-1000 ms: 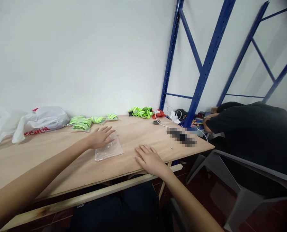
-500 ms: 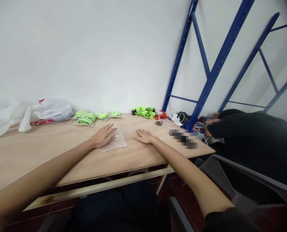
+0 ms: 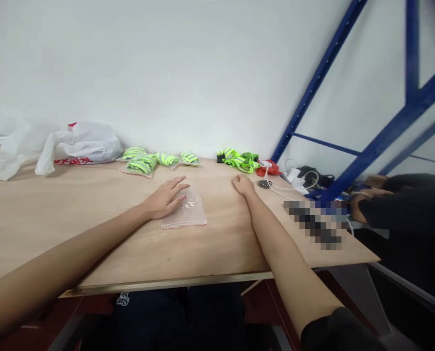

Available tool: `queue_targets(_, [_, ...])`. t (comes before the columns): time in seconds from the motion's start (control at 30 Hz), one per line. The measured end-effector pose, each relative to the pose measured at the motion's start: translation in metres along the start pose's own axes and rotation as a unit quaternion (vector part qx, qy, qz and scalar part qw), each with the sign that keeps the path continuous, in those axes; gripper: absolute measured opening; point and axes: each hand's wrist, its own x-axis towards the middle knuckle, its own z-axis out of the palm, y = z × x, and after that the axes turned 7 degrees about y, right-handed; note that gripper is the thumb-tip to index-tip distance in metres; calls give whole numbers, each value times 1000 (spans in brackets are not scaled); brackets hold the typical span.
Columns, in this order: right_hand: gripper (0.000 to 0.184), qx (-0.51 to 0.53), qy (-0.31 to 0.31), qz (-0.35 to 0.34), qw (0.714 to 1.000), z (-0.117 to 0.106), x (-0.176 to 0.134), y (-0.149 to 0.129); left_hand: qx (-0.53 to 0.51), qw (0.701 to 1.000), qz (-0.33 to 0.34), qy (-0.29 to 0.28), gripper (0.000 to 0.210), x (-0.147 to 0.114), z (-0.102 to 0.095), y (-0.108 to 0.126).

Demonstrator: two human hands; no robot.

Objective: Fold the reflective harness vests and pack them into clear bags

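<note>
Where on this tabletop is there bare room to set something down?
Bare tabletop shows between the clear bag and right forearm, and between the left forearm and white bag. Crowded along the wall: green packets, neon straps, a red item.

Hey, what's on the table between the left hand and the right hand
In the head view, a clear plastic bag, partly covered by the left hand, then bare wood tabletop up to the right hand.

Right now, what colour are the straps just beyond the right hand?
The straps are bright yellow-green with pale grey stripes, seen in the head view.
</note>
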Motion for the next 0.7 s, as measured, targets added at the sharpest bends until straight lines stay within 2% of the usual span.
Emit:
queue_targets(0.23, [50, -15, 11, 46, 999, 8, 35, 19, -26, 1000, -17, 5, 53, 0, -2, 2])
queue_targets(0.4, [51, -36, -11, 58, 998, 7, 47, 21, -7, 999, -7, -50, 49, 1, 2, -6])
queue_targets(0.57, [47, -31, -14, -5, 999, 3, 31, 4, 41, 997, -36, -51, 58, 4, 3, -37])
queue_targets(0.7, [40, -20, -7, -90, 996, -5, -1, -30, 67, 996, -59, -22, 63, 0, -1, -70])
